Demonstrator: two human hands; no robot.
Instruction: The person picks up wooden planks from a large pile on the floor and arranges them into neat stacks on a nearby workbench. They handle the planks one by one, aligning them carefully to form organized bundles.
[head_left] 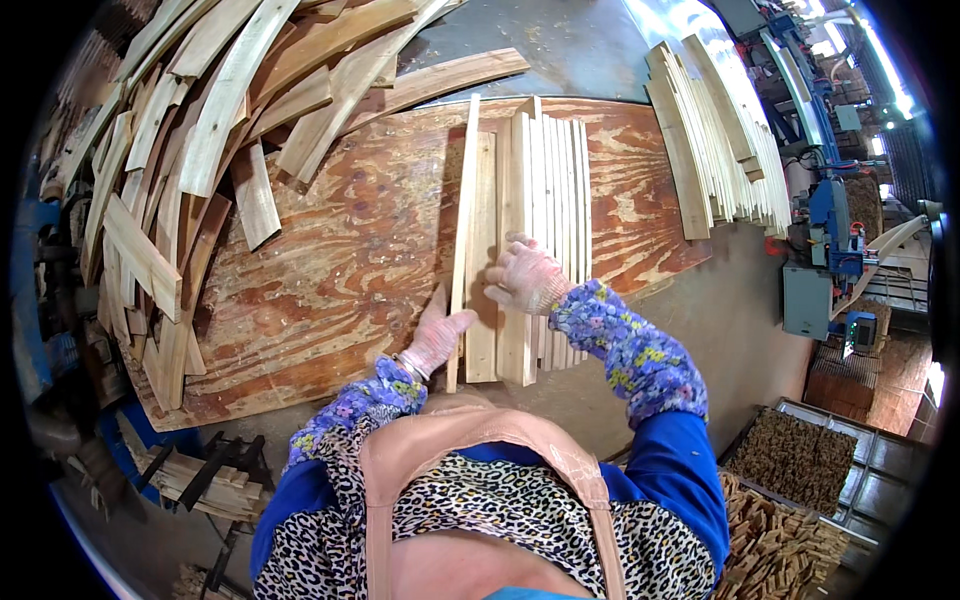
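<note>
A long thin wooden board [466, 200] stands on its edge, with the thumb of my gloved left hand [438, 335] across it and the fingers along its left side. Just right of it a wider board [482, 255] lies tilted or flat; I cannot tell which. My gloved right hand [528, 275] rests over the left end of a row of boards [560, 210] standing side by side on edge. Its fingers are apart and bent over a thicker board [516, 340] at that end. Both hands are above a worn plywood tabletop [350, 260].
A jumbled heap of boards [210, 110] covers the table's left and far left. At the far right sits another stack of boards [715, 140]. Blue machinery [828, 215] stands beyond it. Lower right are a tray of small brown pieces [795, 455] and a wood-scrap pile [785, 540].
</note>
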